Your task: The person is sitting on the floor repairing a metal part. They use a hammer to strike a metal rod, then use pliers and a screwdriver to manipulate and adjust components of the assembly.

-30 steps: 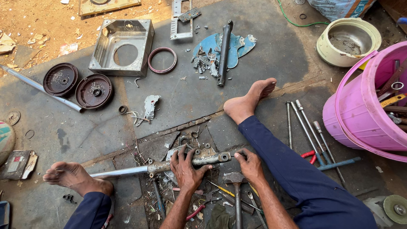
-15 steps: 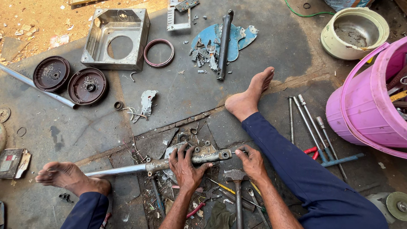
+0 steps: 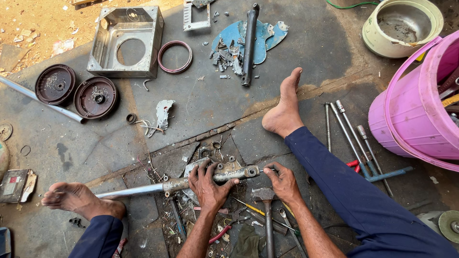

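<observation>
I sit on a concrete floor with bare feet spread apart. My left hand (image 3: 207,184) grips a grimy metal bracket (image 3: 235,172) fixed to the end of a long silver rod (image 3: 128,191) that runs left toward my left foot (image 3: 76,199). My right hand (image 3: 282,180) touches the right end of that bracket with its fingertips. A hammer (image 3: 266,210) lies head-up between my forearms, just below the bracket. Screwdrivers and pliers with red handles (image 3: 217,235) lie scattered under my wrists.
A pink bucket (image 3: 406,114) holding tools stands at the right, with long socket wrenches (image 3: 354,138) beside it. Farther off lie a square metal housing (image 3: 125,42), two dark round discs (image 3: 76,91), a rubber ring (image 3: 175,56), a black bar (image 3: 248,43) on blue scrap, and a cream pot (image 3: 400,26).
The view has shifted slightly; both hands stay on the bracket, with the right fingers closing in on its right end.
</observation>
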